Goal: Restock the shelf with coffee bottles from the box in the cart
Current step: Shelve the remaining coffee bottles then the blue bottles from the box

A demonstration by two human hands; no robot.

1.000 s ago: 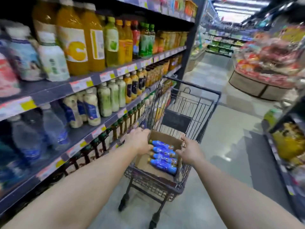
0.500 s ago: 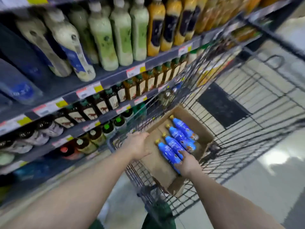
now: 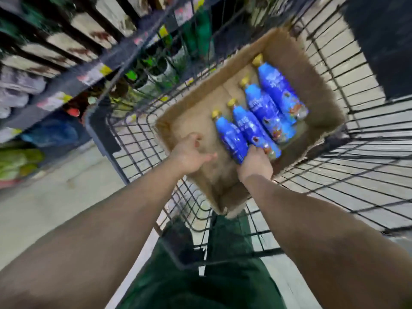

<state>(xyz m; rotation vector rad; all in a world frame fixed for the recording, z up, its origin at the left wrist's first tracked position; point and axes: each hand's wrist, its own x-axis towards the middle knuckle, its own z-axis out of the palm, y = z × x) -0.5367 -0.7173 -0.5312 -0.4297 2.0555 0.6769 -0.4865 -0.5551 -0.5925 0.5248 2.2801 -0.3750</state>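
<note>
Several blue coffee bottles [image 3: 267, 108] with gold caps lie side by side in an open cardboard box [image 3: 312, 85] inside the black wire cart [image 3: 356, 163]. My right hand [image 3: 255, 165] grips the base of the nearest blue bottle [image 3: 231, 137] at the box's near side. My left hand [image 3: 190, 156] hovers over the bare left part of the box floor, fingers relaxed, holding nothing. The picture is blurred by motion.
The shelf [image 3: 66, 85] with rows of bottles and price tags runs along the left, close to the cart's side. Grey floor [image 3: 44, 208] lies between me and the shelf. My green trousers [image 3: 200, 275] show below the cart's near edge.
The view has tilted down and closer over the cart. My left hand left the box's edge and moved over the box floor. My right hand stays at the nearest bottle's base.
</note>
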